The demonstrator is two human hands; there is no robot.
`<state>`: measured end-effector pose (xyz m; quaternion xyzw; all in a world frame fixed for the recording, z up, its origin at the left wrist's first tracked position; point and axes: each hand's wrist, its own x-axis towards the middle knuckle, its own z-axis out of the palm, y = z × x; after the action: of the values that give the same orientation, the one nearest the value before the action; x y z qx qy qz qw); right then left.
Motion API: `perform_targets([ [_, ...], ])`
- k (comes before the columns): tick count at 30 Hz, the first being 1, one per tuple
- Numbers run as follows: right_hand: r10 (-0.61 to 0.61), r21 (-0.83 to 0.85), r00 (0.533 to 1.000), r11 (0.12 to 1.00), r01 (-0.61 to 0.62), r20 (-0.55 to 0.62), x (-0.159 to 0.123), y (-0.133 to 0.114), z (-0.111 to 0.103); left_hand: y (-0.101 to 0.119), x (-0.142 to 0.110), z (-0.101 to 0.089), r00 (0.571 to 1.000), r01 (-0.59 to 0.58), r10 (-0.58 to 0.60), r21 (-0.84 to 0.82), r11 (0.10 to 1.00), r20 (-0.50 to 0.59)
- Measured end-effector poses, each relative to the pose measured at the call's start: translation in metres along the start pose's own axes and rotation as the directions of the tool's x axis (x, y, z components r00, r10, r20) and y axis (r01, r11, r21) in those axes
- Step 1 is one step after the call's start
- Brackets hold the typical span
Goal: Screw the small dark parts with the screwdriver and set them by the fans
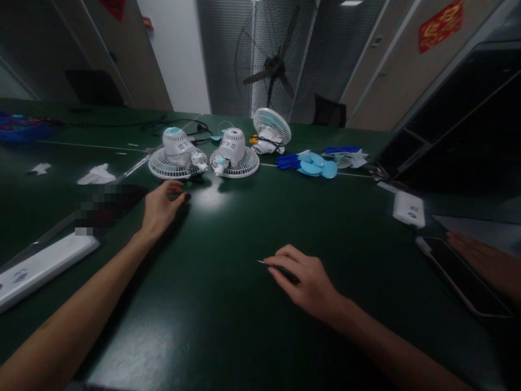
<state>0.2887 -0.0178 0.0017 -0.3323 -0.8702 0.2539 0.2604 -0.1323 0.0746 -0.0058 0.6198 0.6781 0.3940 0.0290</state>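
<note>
Two bare hands are well apart over the green worktop (228, 228). Toward its near edge, the right hand (303, 274) is pinched around a slim tool (287, 271), its thin metal tip pointing left. The tool looks light and stiff; its dark handle is the place to hold, clear of the fine tip, and may roll if gripped loosely.

Farther from that edge, the left hand (163, 205) has curled fingers, its thumb by a small dark piece (188, 197); I cannot tell whether it grips it. Something so small probably weighs little and slides easily, so a fingertip pinch would suit.

Just beyond, toward the far edge, a left fan head (176, 144) and a middle fan head (233, 144) lie guard-down, side by side. Their weight likely sits in the rounded motor housings, the firmest hold; the thin guard ribs could bend or crack. A third fan (272, 126), tilted up, is nearer the far edge.

Right of these lie light-blue blades (315, 164), likely light, smooth and somewhat brittle, better taken near the hub than by a tip.
</note>
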Motion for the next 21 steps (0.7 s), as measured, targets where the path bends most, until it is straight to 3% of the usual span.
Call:
perform_targets([
  [6,-0.016,-0.021,1.000,1.000,0.015,-0.018,0.001,-0.002,0.000,-0.010,0.002,0.004,1.000,-0.006,0.006,-0.028,1.000,0.006],
  [12,-0.016,-0.027,1.000,1.000,0.016,-0.008,0.001,-0.003,-0.001,-0.004,0.002,0.002,0.999,0.025,-0.025,0.000,1.000,-0.024],
  [21,-0.008,-0.022,1.000,1.000,0.008,-0.005,0.001,-0.002,-0.001,-0.007,0.007,0.001,0.976,0.218,-0.217,-0.116,0.969,0.023],
])
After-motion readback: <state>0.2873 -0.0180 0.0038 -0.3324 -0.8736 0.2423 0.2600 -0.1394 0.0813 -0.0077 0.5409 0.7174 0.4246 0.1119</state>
